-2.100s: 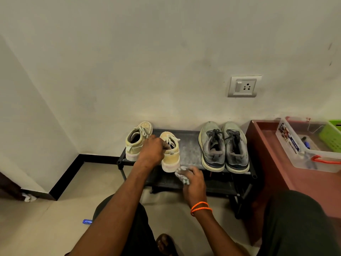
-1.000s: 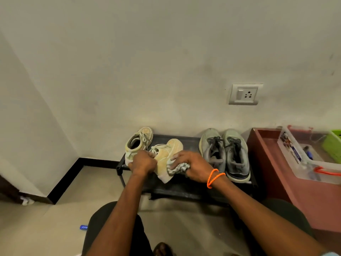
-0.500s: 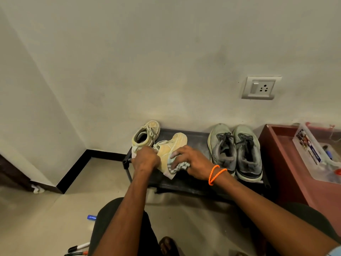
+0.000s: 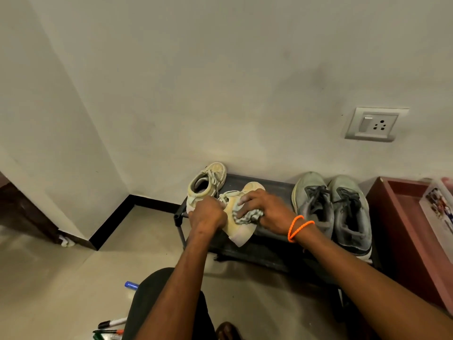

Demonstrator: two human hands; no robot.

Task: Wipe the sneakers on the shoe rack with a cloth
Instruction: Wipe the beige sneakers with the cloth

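A low black shoe rack (image 4: 274, 190) stands against the wall. My left hand (image 4: 207, 215) grips a cream sneaker (image 4: 239, 229) near its laces, tilted on its side above the rack's front edge. My right hand (image 4: 264, 212), with orange bands at the wrist, presses a crumpled pale cloth (image 4: 247, 215) against that sneaker's side. The other cream sneaker (image 4: 207, 184) stands upright at the rack's left end. A grey pair of sneakers (image 4: 333, 207) sits on the rack's right part.
A reddish-brown table (image 4: 402, 217) with a clear plastic box (image 4: 438, 209) stands right of the rack. A wall socket (image 4: 373, 123) is above. Markers (image 4: 111, 326) and a blue cap (image 4: 131, 285) lie on the floor at lower left. My knee (image 4: 157, 290) is below the hands.
My left hand picked up the cream sneaker and tilted it on its side. My right hand brought the cloth from the rack's edge onto the sneaker and rubs toward its toe.
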